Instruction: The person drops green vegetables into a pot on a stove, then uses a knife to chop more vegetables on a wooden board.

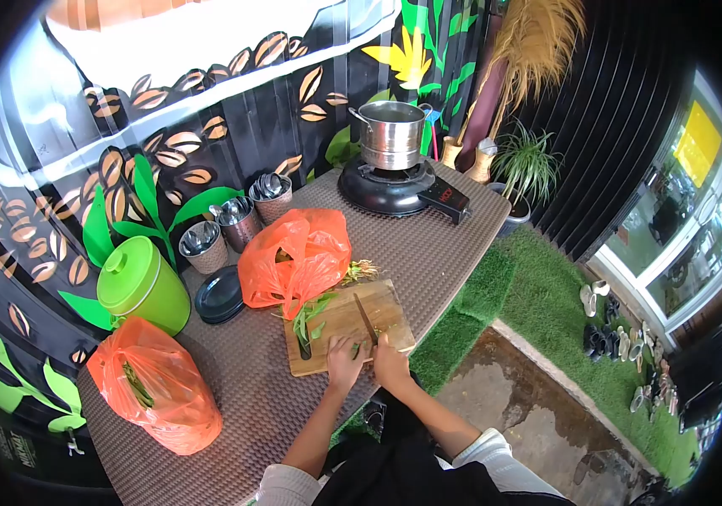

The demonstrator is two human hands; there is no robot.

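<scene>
My right hand (391,363) grips the handle of a kitchen knife (364,312), whose blade points away from me over a wooden cutting board (327,358). Close beside it, my left hand (345,364) rests on the board's near edge, fingers curled round a small bit of leafy greens (355,349). Most of what those fingers hold is hidden. Long green leaves (306,325) lie on the board's left part, next to its handle slot. Pale root ends (361,270) of a bunch lie just beyond the board.
An orange plastic bag (298,253) stands behind the board, another orange bag (154,388) at the left. Around them are a green lidded bucket (143,287), dark plates (219,295) and cutlery cups (235,221). A steel pot (391,135) sits on a black portable stove (386,187).
</scene>
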